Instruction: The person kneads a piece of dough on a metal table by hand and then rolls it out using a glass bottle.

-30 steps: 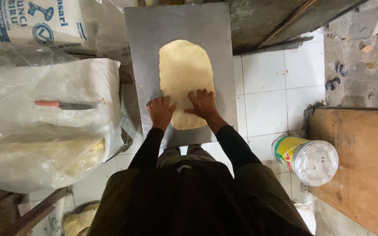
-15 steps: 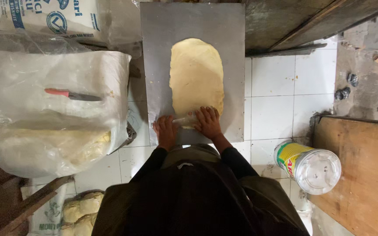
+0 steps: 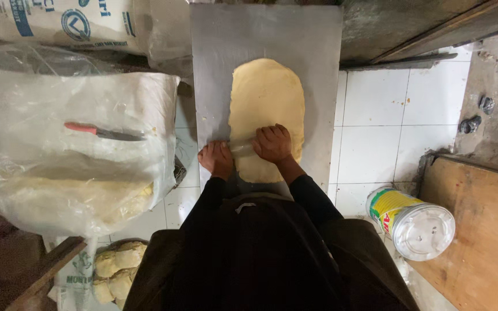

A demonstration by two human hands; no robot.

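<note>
— So where were the hands?

— Both were down on a rolling pin (image 3: 242,147), a pale, see-through rod lying across the near end of a sheet of dough (image 3: 266,109). The left hand (image 3: 217,159) sat at the dough's left edge, fingers curled over the pin's end. The right hand (image 3: 272,143) lay on top of the dough, fingers bent down over the pin. Neither was spread flat; both were partly closed on the rod, though how tightly I could not tell.

— And the dough itself?

— It was a long yellow oval stretched away from the person on a grey metal sheet (image 3: 214,69), which covered part of a white tiled floor (image 3: 376,115). The dough's near end reached just past the hands.

— What lay around it?

— To the left, a big clear plastic bag (image 3: 59,173) held more pale dough, and a knife (image 3: 104,132) with a red handle rested on top of it. Behind the bag stood a white printed sack (image 3: 59,23). Below the bag, lumps of dough (image 3: 113,270) showed in another wrapper. To the right, near the person's elbow, a tin (image 3: 413,222) with a yellow and green label and a clear lid lay just beside a wooden board (image 3: 485,230).
</note>
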